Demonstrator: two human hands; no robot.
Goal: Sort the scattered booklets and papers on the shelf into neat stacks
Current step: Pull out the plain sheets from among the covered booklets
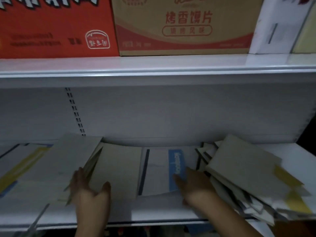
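We are midway: our left hand grasps a grey booklet mid-shelf, our right hand rests flat on the blue-labelled paper, and the right-end heap remains jumbled.

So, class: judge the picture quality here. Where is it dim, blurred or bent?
Head view: dim overall, brightest on the upper shelf edge; motion blur smears the right pile of booklets and both hands (left, right); wide-angle bending curves the lower shelf's back edge.

Left hand: extended forward, fingers curled, thumb spread to the right. Right hand: extended forward, palm down, fingers flat and pointing up-left.
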